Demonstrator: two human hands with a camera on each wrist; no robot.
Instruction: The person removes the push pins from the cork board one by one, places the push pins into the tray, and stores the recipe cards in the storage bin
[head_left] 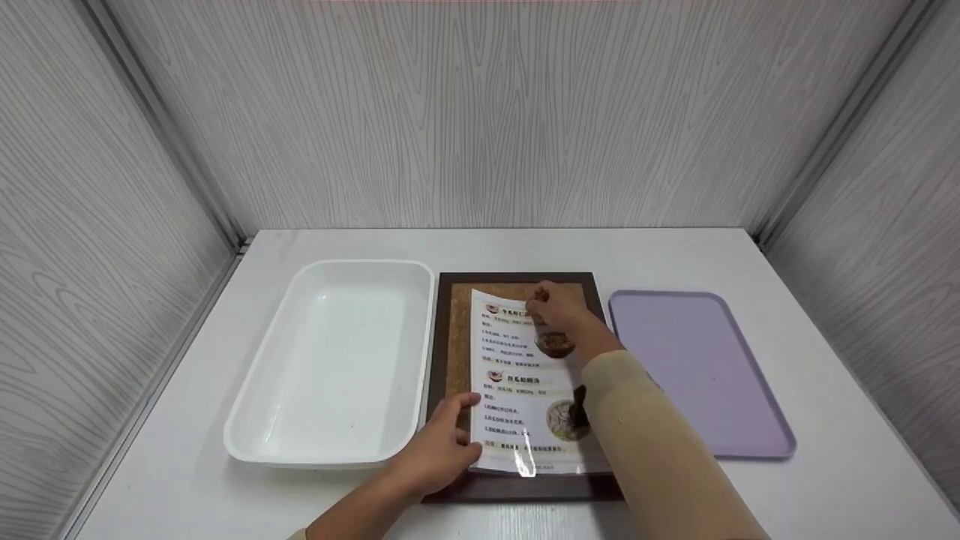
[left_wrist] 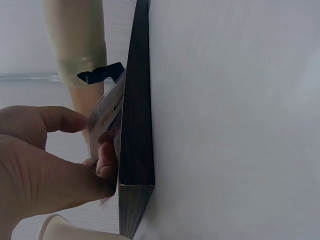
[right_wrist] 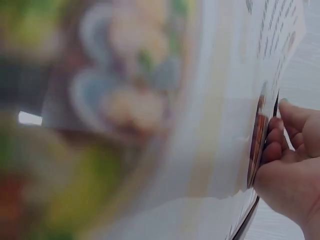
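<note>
A laminated recipe sheet, printed with text and round food pictures, lies over a dark-framed cork board. Along its left edge, near the lower corner, my left hand pinches the sheet between thumb and fingers. In the left wrist view that edge stands raised from the frame. Up at the sheet's top edge, my right hand pinches it with curled fingers. My right forearm covers the sheet's right side. The right wrist view has the sheet close up and blurred, with the right hand at its far edge.
To the left of the board stands a deep white tray. A shallow purple tray lies on its right. All rest on a white table, with grey wood-grain panels behind and at both sides.
</note>
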